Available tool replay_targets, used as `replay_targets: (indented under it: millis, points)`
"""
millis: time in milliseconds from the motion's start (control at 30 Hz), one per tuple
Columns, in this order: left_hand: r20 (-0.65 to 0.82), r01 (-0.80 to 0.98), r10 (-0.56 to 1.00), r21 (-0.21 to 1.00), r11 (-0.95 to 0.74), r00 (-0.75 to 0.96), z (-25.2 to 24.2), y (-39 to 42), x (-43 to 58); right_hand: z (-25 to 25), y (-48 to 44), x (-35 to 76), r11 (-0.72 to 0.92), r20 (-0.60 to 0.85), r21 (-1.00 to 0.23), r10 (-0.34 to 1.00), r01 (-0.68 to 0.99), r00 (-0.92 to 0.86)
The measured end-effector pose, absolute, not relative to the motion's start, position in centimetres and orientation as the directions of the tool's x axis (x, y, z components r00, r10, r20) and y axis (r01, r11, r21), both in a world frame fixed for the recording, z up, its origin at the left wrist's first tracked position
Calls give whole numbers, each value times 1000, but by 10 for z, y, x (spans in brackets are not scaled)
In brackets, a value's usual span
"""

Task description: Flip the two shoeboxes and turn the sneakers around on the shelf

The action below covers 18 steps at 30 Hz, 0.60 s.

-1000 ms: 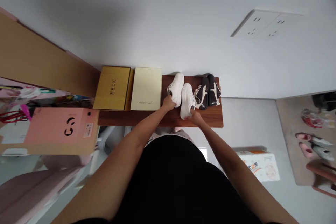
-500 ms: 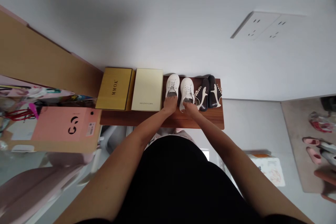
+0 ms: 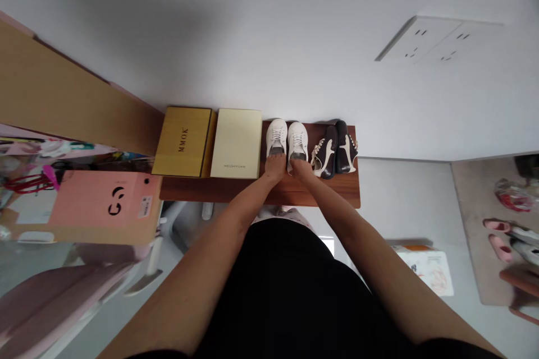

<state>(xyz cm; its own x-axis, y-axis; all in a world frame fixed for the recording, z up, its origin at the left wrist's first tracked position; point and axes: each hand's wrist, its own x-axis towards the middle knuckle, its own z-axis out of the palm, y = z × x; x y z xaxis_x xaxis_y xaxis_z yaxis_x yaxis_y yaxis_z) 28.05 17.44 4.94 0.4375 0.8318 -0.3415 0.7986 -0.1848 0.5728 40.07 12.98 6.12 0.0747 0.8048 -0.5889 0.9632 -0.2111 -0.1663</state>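
Observation:
Two white sneakers stand side by side on a brown wooden shelf [image 3: 248,192], toes toward the wall. My left hand [image 3: 275,165] is closed on the heel of the left white sneaker [image 3: 277,132]. The heel of the right white sneaker [image 3: 297,136] is gripped by my right hand [image 3: 300,168]. The two sneakers nearly touch along their sides. Just to their right is a pair of dark sneakers with cream trim, one dark sneaker [image 3: 326,150] slightly angled against the other dark sneaker [image 3: 344,148]. My hands cover both white heels.
Left of the sneakers sit a cream shoebox [image 3: 236,143] and a gold shoebox [image 3: 184,143]. A pink box [image 3: 96,197] lies farther left, above a pink chair [image 3: 63,303]. The wall [image 3: 273,39] rises behind the shelf, with a socket panel [image 3: 438,39] at right. Pink slippers [image 3: 501,248] lie on the floor.
The right white sneaker has moved left, up against the left one, and a little toward the wall, with my right hand on it. My left hand has stayed on its sneaker.

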Motion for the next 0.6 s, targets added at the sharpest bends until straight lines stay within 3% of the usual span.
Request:
replay_targets:
  millis: [300,467,600]
  points:
    - [-365,822,804,513,-247,469,47,174,276,55,127,392,-217,-530,-194,844,957,84]
    - [-332,835,821,473,-281,464,62,174,282,61,106,402,-230,-306,-271,941,935,143]
    - [-271,773,777,499,-392,569,73,170,301,59,67,454,-339,-79,-415,938,844,338]
